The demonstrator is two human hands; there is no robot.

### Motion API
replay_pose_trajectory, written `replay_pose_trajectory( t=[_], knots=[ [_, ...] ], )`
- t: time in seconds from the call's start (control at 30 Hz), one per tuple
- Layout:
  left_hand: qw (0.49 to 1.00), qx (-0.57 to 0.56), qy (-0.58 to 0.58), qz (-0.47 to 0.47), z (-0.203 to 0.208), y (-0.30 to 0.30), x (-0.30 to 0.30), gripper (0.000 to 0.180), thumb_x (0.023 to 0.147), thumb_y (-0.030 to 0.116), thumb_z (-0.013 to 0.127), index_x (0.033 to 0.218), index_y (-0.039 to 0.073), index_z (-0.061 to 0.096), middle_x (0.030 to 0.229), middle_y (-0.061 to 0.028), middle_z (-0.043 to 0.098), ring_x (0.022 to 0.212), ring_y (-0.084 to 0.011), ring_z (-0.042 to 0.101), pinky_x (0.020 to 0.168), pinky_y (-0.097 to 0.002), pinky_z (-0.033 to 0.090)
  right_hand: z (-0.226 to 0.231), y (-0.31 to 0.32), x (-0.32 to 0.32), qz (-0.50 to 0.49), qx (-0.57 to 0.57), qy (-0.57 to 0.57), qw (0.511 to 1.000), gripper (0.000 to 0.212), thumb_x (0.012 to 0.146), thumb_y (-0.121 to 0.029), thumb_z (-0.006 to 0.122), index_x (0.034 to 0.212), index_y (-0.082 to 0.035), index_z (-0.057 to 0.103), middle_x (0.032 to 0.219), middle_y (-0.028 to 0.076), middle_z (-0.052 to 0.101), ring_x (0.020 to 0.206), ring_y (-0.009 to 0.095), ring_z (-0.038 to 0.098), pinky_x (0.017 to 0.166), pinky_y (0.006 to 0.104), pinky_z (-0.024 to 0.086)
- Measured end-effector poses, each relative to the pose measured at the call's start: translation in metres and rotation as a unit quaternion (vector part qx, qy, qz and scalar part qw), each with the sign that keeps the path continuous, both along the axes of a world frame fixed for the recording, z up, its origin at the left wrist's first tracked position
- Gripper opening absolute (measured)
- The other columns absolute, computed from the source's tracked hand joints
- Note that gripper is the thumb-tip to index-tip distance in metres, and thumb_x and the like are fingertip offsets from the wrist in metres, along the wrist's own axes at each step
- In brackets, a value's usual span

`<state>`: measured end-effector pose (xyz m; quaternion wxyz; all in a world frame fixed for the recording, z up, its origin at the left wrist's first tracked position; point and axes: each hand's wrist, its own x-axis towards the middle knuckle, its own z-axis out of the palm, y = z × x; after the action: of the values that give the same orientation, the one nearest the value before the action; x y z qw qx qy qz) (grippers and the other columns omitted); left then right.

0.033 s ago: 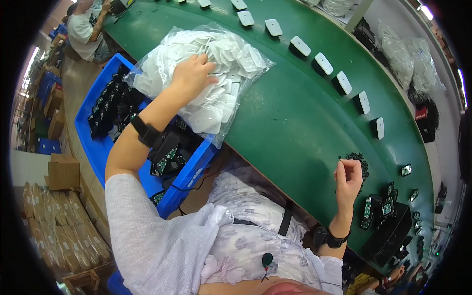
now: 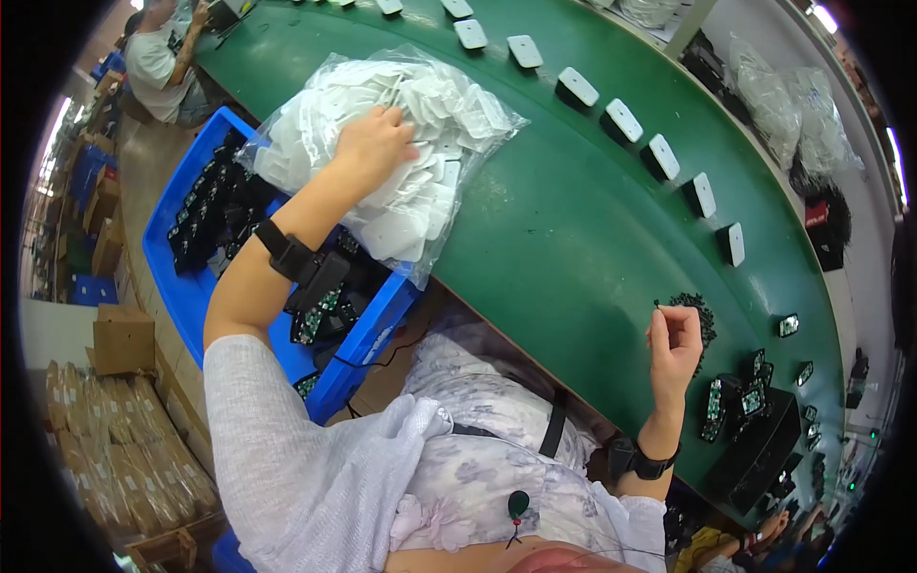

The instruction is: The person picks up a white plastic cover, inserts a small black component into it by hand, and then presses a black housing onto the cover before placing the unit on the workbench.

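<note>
My left hand [image 2: 374, 148] rests on the heap of white plastic covers [image 2: 396, 234] at the mouth of a clear plastic bag [image 2: 497, 124]. Its fingers are bent but apart and touch the covers; I see no cover lifted in them. Over the green table on the right, my right hand [image 2: 675, 349] is closed in a pinch, thumb against forefinger. A tiny black part [image 2: 657, 304] sticks out at its fingertips. Just beyond that hand lies a pile of small black parts [image 2: 705, 315], partly hidden by it.
A blue crate [image 2: 167, 277] of black housings with circuit boards stands at the left table edge. White-topped black boxes [image 2: 623, 121] form a curved row along the green table [image 2: 535, 239]. Circuit boards [image 2: 753, 399] and a black box [image 2: 755, 454] lie at right. Another person [image 2: 162, 62] sits far left.
The whole view has shifted slightly. Both hands keep almost the same place and pose, the left on the covers and the right in its pinch.
</note>
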<state>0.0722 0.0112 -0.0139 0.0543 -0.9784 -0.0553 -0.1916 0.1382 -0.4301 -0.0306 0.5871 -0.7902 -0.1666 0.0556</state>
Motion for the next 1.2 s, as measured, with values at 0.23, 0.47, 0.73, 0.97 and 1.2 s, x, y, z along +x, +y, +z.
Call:
replay_pose_trajectory(
  t=[0.23,0.47,0.73,0.97,1.2],
  knots=[
    [0.978,-0.205,-0.029,-0.006,0.019,-0.029,0.029,0.011,0.084,0.017,0.065,0.088,0.006,0.064,0.085,-0.0044,0.062,0.074,-0.0231,0.06,0.064,-0.033,0.05,0.019,0.013,0.005,0.008,0.075,0.066,0.995,0.005,0.091,-0.006,0.058,0.094,-0.002,0.055,0.07,0.0,0.054,0.06,0.005,0.049,0.053,0.0184,0.038],
    [0.514,-0.834,0.154,-0.128,0.03,-0.18,0.044,0.023,0.09,0.005,0.057,0.105,-0.002,0.041,0.1,-0.0193,0.061,0.086,-0.0287,0.067,0.077,-0.0367,0.057,0.029,0.03,0.015,-0.032,0.203,0.031,0.978,0.009,0.092,-0.006,0.056,0.099,-0.002,0.054,0.088,0.005,0.058,0.074,0.009,0.055,0.057,0.0198,0.043],
    [0.439,-0.854,0.217,-0.173,0.006,-0.295,0.054,0.025,0.093,0.006,0.052,0.113,-0.002,0.038,0.101,-0.0147,0.058,0.09,-0.0231,0.064,0.079,-0.0344,0.056,0.011,0.011,0.023,-0.096,0.195,-0.019,0.976,0.01,0.092,-0.006,0.056,0.101,-0.002,0.052,0.091,0.004,0.057,0.086,0.009,0.055,0.075,0.0237,0.045],
    [0.647,-0.687,0.263,-0.202,-0.014,-0.286,0.086,0.024,0.095,0.022,0.055,0.089,-0.001,0.059,0.077,-0.0021,0.058,0.065,-0.0097,0.055,0.053,-0.0228,0.044,0.001,-0.004,0.039,-0.097,0.044,-0.236,0.966,0.006,0.086,-0.003,0.062,0.092,-0.003,0.059,0.092,0.005,0.053,0.077,0.009,0.051,0.067,0.0213,0.042],
    [0.475,-0.866,0.117,-0.105,-0.028,-0.286,0.089,0.017,0.092,0.004,0.055,0.106,-0.005,0.053,0.093,-0.0114,0.062,0.074,-0.0164,0.065,0.065,-0.0282,0.058,0.001,-0.006,0.034,-0.095,-0.044,-0.197,0.975,0.01,0.079,0.003,0.065,0.087,-0.002,0.06,0.08,0.005,0.054,0.062,0.009,0.047,0.053,0.0221,0.038]
  ],
)
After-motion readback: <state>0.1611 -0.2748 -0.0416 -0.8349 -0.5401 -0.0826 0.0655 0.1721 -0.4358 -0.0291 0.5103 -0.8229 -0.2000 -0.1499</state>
